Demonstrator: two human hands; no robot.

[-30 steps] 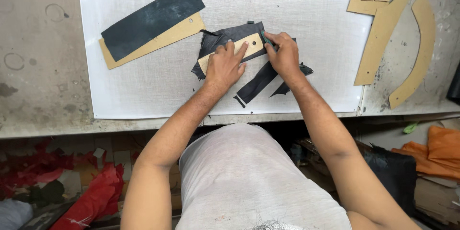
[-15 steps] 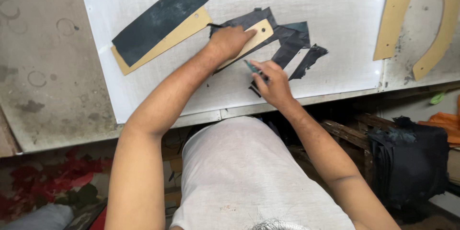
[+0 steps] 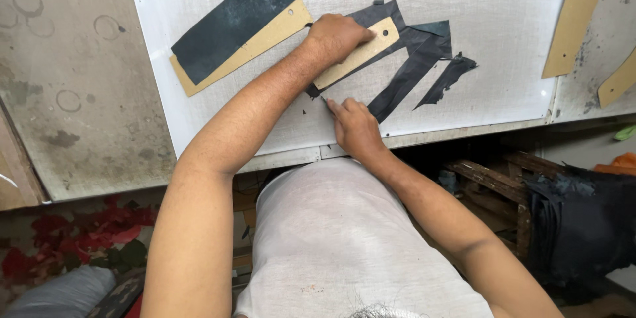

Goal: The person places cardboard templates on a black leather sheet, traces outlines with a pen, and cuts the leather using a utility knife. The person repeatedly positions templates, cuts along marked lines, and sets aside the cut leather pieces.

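Tan template [image 3: 358,53] pressed flat over dark material [image 3: 417,50] on white desk [image 3: 490,0] by left hand [image 3: 338,34], grip spread, palm down. Right hand [image 3: 354,126] just below, grip clenched on thin cutting tool [image 3: 326,101], tip at template's lower end.

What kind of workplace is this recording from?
Probably a small leather or shoe-part cutting workshop: dark material cut on a white board, tan card templates under the left hand, stained bench.
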